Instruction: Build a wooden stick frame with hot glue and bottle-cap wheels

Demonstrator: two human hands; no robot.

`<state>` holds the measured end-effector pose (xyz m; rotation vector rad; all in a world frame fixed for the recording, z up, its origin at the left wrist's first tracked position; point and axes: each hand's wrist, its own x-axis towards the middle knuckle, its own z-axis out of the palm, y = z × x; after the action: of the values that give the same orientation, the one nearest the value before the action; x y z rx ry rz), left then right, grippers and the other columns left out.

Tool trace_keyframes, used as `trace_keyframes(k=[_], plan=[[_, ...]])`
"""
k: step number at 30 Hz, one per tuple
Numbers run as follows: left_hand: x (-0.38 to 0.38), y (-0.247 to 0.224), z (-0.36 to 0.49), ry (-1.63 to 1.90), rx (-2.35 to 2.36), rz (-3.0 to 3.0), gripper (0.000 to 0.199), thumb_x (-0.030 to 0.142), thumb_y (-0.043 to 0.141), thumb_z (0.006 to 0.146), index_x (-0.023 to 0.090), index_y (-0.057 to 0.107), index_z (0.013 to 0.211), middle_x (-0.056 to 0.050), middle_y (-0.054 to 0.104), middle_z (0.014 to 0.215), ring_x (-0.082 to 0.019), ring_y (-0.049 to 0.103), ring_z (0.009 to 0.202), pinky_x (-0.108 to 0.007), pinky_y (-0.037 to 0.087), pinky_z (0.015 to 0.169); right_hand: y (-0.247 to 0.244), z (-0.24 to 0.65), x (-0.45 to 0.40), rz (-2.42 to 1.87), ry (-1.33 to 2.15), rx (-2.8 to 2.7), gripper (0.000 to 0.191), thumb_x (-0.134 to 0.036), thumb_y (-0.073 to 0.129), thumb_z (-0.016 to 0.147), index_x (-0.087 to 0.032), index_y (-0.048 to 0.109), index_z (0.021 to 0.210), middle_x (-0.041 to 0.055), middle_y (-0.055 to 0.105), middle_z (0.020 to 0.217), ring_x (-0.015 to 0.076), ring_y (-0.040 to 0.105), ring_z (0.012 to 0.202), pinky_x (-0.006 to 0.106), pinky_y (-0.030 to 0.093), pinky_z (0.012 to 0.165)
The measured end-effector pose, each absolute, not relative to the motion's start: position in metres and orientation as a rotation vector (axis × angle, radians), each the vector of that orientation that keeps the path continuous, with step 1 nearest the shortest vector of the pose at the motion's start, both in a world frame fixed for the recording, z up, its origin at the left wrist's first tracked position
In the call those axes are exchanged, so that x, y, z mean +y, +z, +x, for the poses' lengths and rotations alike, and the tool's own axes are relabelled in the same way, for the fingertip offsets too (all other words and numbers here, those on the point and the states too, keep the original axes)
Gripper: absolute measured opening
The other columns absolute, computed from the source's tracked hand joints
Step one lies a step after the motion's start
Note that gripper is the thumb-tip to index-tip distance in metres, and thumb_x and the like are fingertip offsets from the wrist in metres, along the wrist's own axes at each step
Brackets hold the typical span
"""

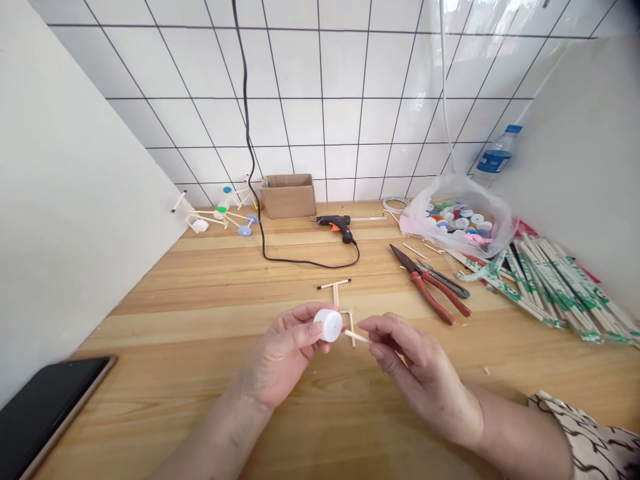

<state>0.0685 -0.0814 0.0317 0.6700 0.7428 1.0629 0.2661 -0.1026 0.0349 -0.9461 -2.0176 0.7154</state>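
Observation:
My left hand pinches a white bottle cap, its flat top turned toward me and to the right. A short wooden stick is held between the thumb and fingers of my right hand. The stick's free end points at the cap, close to its edge; I cannot tell whether they touch. Just behind my hands, a small frame of joined wooden sticks lies on the table, with a dark-tipped crosspiece at its far end. My left fingers partly cover it.
A glue gun with a black cord lies near a cardboard box. Red-handled pliers, a bag of bottle caps and packs of chopsticks are at right. Stick-and-cap models stand back left; a phone lies front left.

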Motion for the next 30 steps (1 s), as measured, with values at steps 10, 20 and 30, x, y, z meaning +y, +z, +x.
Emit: trace_keyframes(k=[10,20,30], plan=[[-0.0847,0.0299,0.074,0.984,0.71,0.724,0.026,0.026,0.082,0.061,0.018,0.077,0.086,-0.003,0.067,0.074,-0.01,0.053,0.062,-0.018,0.045,0.055,0.0305,0.264,-0.1032,-0.869,0.6,-2.074,0.016,-0.006,0.043,0.09,-0.017,0.053,0.096,0.0038,0.056,0.078,0.0139,0.053,0.068,0.025,0.045,0.062],[-0.0886,0.032,0.0746,0.966,0.69,0.764,0.025,0.028,0.079,0.067,0.02,0.075,0.09,-0.002,0.063,0.075,-0.011,0.052,0.061,-0.02,0.044,0.054,0.0285,0.2658,-0.1002,-0.859,0.511,-2.15,0.017,-0.008,0.041,0.091,-0.018,0.051,0.098,0.0048,0.059,0.076,0.0153,0.053,0.066,0.027,0.044,0.06],[-0.0907,0.038,0.0769,0.997,0.744,0.877,0.022,0.033,0.078,0.069,0.022,0.073,0.087,-0.001,0.061,0.076,-0.01,0.045,0.061,-0.02,0.037,0.053,0.0304,0.2687,-0.1003,-0.813,0.519,-2.179,0.022,-0.006,0.04,0.091,-0.015,0.051,0.108,0.0076,0.06,0.08,0.0166,0.054,0.068,0.028,0.045,0.061]])
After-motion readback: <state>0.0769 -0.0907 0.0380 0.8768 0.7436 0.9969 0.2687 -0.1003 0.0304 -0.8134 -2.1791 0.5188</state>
